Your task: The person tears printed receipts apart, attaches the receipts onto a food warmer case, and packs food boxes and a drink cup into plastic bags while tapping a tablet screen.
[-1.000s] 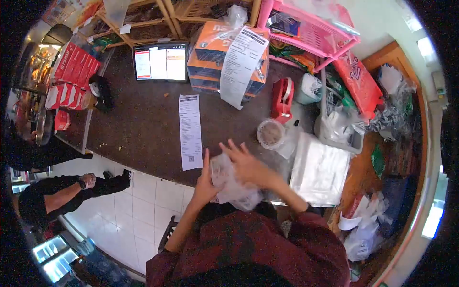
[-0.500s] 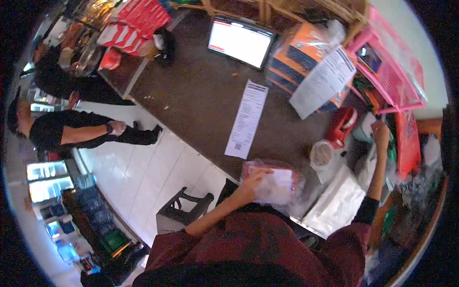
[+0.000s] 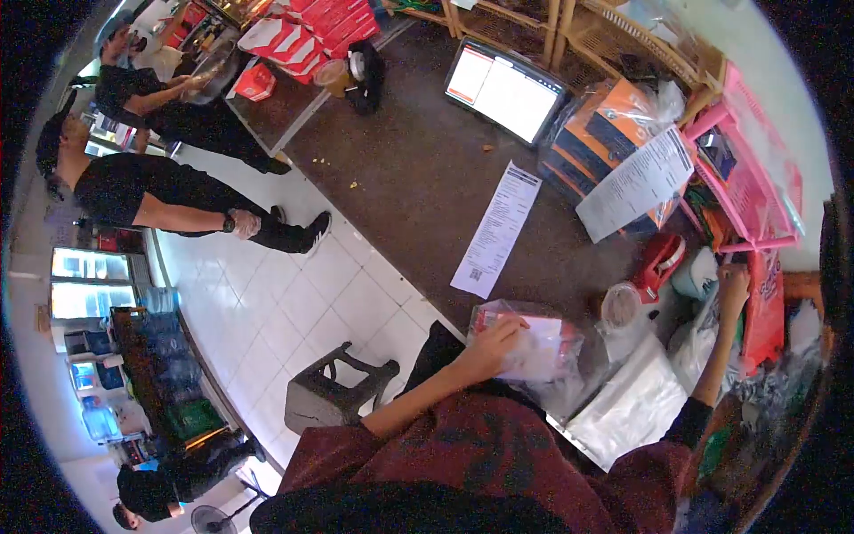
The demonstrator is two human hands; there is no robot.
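Note:
A red-and-white box (image 3: pixel 544 345) in a clear plastic bag lies at the table's near edge. My left hand (image 3: pixel 498 345) is on its left side, fingers bent and pressed against the bag. Off to the right, my right hand (image 3: pixel 734 283) is raised with its fingers curled, beside a whitish rounded object (image 3: pixel 694 272) and a red plastic sheet (image 3: pixel 762 311). Whatever those fingers hold is hidden. A clear plastic cup (image 3: pixel 620 305) and a red device with a pale band (image 3: pixel 660 267) stand between my hands. Nearer me lies a silvery-white packet (image 3: pixel 632 400).
A long printed receipt (image 3: pixel 498 230) lies on the brown table (image 3: pixel 400 169). Behind are a lit tablet (image 3: pixel 504 89), a wrapped orange-and-black stack (image 3: pixel 583 147) bearing another receipt (image 3: pixel 636 187), and a pink basket (image 3: pixel 743 160). A dark stool (image 3: pixel 338 387) and co-workers (image 3: pixel 169 191) are at left.
The view has turned, shifting the table things right and down and showing more co-workers at left. My left hand stays on the bagged box; my right hand keeps near the whitish object.

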